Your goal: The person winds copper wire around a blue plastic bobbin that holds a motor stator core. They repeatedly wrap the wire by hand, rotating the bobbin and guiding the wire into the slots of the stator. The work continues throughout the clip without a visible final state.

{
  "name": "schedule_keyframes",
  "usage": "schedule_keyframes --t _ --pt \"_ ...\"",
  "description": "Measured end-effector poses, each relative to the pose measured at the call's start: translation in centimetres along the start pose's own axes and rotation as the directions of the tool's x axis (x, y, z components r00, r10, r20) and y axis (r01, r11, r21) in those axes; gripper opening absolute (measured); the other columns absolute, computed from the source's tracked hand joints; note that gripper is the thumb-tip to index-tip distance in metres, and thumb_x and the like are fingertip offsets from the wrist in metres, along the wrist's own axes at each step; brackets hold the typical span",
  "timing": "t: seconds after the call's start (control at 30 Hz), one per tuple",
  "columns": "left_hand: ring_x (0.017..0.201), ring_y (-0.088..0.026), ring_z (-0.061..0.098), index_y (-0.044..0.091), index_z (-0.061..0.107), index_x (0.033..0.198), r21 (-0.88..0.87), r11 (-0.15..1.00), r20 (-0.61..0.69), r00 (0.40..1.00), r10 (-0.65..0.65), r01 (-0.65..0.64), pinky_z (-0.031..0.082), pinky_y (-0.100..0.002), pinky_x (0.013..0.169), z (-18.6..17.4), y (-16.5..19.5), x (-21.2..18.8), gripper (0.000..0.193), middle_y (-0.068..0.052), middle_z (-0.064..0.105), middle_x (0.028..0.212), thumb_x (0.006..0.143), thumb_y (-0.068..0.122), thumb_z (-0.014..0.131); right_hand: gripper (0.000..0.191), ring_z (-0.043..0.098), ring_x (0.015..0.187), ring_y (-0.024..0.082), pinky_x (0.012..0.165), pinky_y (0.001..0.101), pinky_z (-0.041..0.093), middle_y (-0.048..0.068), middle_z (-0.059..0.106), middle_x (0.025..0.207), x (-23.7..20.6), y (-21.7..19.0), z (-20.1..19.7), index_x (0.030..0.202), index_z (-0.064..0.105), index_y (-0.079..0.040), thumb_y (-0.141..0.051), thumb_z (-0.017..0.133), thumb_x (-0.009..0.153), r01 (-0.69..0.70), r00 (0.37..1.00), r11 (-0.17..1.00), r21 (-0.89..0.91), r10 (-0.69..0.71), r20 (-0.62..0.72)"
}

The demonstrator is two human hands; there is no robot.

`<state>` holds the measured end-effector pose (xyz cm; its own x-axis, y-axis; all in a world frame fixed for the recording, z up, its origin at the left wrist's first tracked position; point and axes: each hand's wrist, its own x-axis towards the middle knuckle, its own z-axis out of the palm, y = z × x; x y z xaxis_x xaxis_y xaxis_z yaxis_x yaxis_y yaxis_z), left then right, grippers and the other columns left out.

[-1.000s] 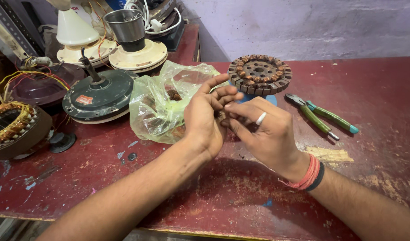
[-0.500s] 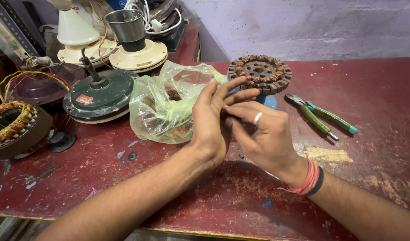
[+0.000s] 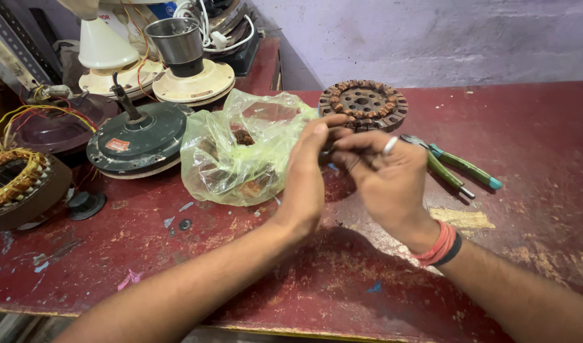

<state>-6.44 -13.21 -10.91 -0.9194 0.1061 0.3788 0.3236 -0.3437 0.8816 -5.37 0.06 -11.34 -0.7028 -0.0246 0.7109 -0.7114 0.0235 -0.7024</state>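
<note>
My left hand (image 3: pixel 307 174) and right hand (image 3: pixel 383 181) meet mid-frame, fingertips pinched together on something small, perhaps a wire, hidden between them above the red table (image 3: pixel 533 209).

Over a worn red table (image 3: pixel 526 209), the left hand (image 3: pixel 307 171) and right hand (image 3: pixel 383 181) meet, fingertips pinched together on something too small to identify. A fan stator (image 3: pixel 363 103) lies just beyond them, green-handled pliers (image 3: pixel 453 166) to the right, and a crumpled plastic bag (image 3: pixel 241 149) and dark motor housing (image 3: pixel 138 138) to the left.
</note>
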Motion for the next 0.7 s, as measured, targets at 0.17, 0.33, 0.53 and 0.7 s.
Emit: schedule_keyframes --t 0.17,0.33,0.53,0.7 --pt "0.091 -0.016 0.066 -0.003 0.073 0.116 0.197 0.96 0.023 0.98 0.197 -0.198 0.055 -0.03 0.082 -0.6 -0.7 0.6 0.026 -0.011 0.07 0.104 0.104 0.016 0.06 0.012 0.072 0.092 0.012 0.086 0.0246 0.062 0.009 0.075 0.1 0.7 1.6 -0.7 0.104 0.071 0.004 0.009 0.071 0.093 -0.088 0.988 0.976 0.198 0.11 -0.105" --pt "0.086 -0.014 0.069 0.0 0.077 0.112 0.352 0.917 -0.038 0.976 0.213 -0.186 0.056 -0.026 0.079 -0.8 -0.3 0.9 0.022 -0.009 0.076 0.095 0.097 0.015 0.07 0.011 0.07 0.096 0.011 0.087 0.0235 0.06 0.008 0.074 0.103 0.5 1.9 -0.7 0.106 0.072 0.006 0.009 0.074 0.095 0.013 0.993 1.0 0.027 -0.009 -0.119" --pt "0.081 -0.014 0.073 -0.004 0.077 0.104 0.129 0.987 -0.021 0.995 0.096 -0.093 0.06 -0.028 0.076 -1.1 0.1 1.2 0.017 -0.011 0.078 0.091 0.093 0.008 0.074 0.013 0.073 0.101 0.015 0.092 0.0259 0.064 0.013 0.074 0.11 0.4 0.6 -0.9 0.111 0.071 0.008 0.009 0.07 0.098 0.087 0.995 0.994 -0.064 -0.089 -0.036" --pt "0.072 -0.016 0.07 -0.009 0.073 0.106 -0.188 0.979 -0.088 0.991 -0.102 0.084 0.059 -0.029 0.07 -2.0 -0.1 2.7 0.02 -0.013 0.076 0.087 0.088 0.0 0.074 0.023 0.073 0.107 0.018 0.097 0.0281 0.063 0.016 0.069 0.121 0.9 0.1 -1.1 0.118 0.068 0.009 0.011 0.066 0.095 0.077 0.992 0.997 -0.03 -0.074 0.101"
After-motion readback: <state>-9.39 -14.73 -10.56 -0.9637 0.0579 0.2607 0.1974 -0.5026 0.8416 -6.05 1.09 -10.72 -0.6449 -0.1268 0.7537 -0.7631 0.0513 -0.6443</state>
